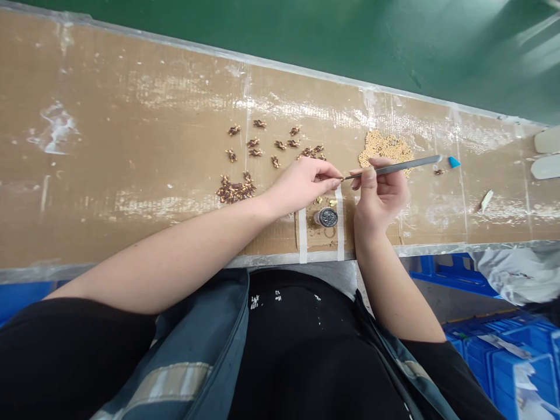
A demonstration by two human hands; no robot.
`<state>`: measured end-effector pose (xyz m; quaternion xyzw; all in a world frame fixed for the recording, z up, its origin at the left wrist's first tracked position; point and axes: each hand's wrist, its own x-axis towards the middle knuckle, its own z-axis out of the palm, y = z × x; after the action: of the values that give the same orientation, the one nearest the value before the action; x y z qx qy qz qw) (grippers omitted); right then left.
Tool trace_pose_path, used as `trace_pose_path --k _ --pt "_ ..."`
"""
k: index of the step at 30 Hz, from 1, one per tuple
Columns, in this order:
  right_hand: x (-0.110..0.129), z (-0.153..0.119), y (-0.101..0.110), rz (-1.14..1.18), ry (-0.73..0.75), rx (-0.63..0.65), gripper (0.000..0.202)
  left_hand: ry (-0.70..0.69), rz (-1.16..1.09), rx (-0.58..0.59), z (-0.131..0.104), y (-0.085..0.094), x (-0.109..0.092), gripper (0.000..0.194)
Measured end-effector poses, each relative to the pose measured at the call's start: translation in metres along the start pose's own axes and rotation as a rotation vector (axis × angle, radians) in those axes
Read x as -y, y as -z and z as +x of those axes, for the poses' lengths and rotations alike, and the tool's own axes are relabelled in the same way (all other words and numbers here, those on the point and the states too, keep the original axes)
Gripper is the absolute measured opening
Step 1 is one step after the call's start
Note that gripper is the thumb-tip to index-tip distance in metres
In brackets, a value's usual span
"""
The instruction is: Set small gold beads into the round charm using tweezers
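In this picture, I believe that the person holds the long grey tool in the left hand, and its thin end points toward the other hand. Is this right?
Not quite. The head view shows the long grey tool in the right hand, not in the left hand. Its thin end does point toward the other hand.

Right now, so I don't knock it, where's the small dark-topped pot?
In the head view, the pot sits just right of centre, between two white strips by the near edge of the table.
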<state>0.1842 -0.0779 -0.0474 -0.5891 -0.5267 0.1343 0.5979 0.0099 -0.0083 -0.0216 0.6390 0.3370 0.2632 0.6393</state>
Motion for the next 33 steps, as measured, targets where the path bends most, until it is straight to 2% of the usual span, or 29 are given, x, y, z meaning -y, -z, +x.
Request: trace_pose_path --k 9,14,18,20,22,25,27,29,33 --pt "0.000 0.000 -0.001 -0.029 0.022 0.017 0.029 -0.002 -0.018 -0.024 0.000 0.000 0.000 0.012" --pt "-0.002 -0.001 -0.005 0.065 0.017 0.005 0.027 -0.014 -0.058 -0.043 0.002 -0.001 0.005 0.010" --pt "-0.005 0.002 -0.006 0.121 -0.020 -0.042 0.029 -0.002 -0.033 -0.086 -0.001 0.004 -0.005 0.009" --pt "-0.005 0.003 -0.006 0.152 -0.054 -0.056 0.031 -0.035 0.081 -0.112 -0.007 0.018 -0.018 0.009" --pt "-0.005 0.004 -0.006 0.190 -0.094 -0.059 0.034 -0.047 0.282 -0.162 -0.015 0.038 -0.032 0.009" --pt "-0.004 0.005 -0.006 0.215 -0.134 -0.061 0.036 0.030 0.611 -0.275 -0.025 0.076 -0.047 0.007" --pt "-0.003 0.005 -0.006 0.208 -0.135 -0.067 0.036 0.098 0.759 -0.305 -0.028 0.099 -0.047 0.005" --pt "-0.003 0.006 -0.006 0.200 -0.129 -0.056 0.036 0.137 0.834 -0.278 -0.026 0.116 -0.042 0.006" --pt "-0.001 0.005 -0.005 0.190 -0.129 -0.026 0.036 0.210 0.891 -0.165 -0.014 0.127 -0.030 0.010"
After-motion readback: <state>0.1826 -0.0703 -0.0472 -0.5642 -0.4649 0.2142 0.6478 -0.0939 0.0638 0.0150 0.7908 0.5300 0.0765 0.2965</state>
